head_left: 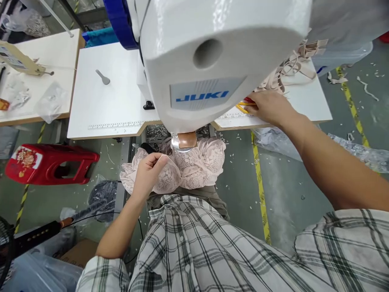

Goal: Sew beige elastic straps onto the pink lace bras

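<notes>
A pale pink lace bra (199,162) lies across my lap, below the head of a white JUKI sewing machine (200,52). My left hand (148,170) pinches the bra's edge between thumb and fingers near its middle. On the white table's right part, my right hand (270,106) is curled over yellow-and-red scissors (244,107), whose far end is hidden behind the machine head. Just beyond that hand sits a pile of beige straps (273,81), partly covered by the machine. The needle area is hidden from this angle.
A white table (115,97) with a printed ruler along its front edge surrounds the machine, and a grey spoon-shaped piece (103,77) lies on it. A red stool (51,164) stands at left, near a fan (7,243). Plastic bags (361,152) and scraps litter the floor.
</notes>
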The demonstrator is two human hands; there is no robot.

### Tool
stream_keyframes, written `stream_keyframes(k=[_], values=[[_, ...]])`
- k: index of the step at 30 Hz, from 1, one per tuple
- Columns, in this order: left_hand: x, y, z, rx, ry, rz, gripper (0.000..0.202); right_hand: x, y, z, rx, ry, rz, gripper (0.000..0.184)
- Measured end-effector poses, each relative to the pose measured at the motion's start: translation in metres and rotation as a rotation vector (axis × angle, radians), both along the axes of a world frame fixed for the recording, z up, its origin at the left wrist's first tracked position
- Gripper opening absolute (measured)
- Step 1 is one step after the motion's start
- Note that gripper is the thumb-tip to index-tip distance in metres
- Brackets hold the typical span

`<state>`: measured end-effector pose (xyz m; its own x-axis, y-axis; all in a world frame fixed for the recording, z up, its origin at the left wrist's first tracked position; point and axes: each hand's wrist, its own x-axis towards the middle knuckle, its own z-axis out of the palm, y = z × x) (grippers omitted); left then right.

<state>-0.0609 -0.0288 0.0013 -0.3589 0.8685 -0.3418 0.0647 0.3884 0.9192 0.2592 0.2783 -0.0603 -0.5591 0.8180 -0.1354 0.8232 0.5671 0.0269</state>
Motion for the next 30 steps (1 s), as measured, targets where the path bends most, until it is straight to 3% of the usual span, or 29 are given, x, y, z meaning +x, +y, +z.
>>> stream_keyframes(k=[2,8,12,15,17,19,24,30], values=[[0.001,0.0,-0.001,0.007,0.008,0.006,0.024,-0.009,-0.003,0.007,-0.012,-0.042,0.028,0.042],[0.002,0.0,-0.008,0.044,0.031,0.08,0.021,-0.023,-0.029,0.021,-0.049,-0.051,-0.107,0.052],[0.0,-0.001,-0.013,0.068,0.029,0.115,0.019,0.001,-0.082,0.041,-0.114,0.252,-0.252,0.039],[0.001,-0.002,-0.012,0.064,0.043,0.093,0.02,0.016,-0.137,0.062,-0.349,0.426,-0.361,0.032],[0.003,-0.002,-0.01,0.047,0.066,0.055,0.02,0.017,-0.171,0.072,-0.594,0.491,-0.312,0.035],[0.006,-0.003,-0.006,0.039,0.092,0.015,0.021,0.009,-0.198,0.074,-0.731,0.555,-0.197,0.039],[0.01,-0.006,0.002,0.06,0.123,-0.065,0.022,-0.032,-0.224,0.067,-0.699,0.691,0.071,0.045],[0.009,-0.01,0.004,0.083,0.116,-0.074,0.023,-0.065,-0.215,0.074,-0.688,0.748,0.155,0.04]])
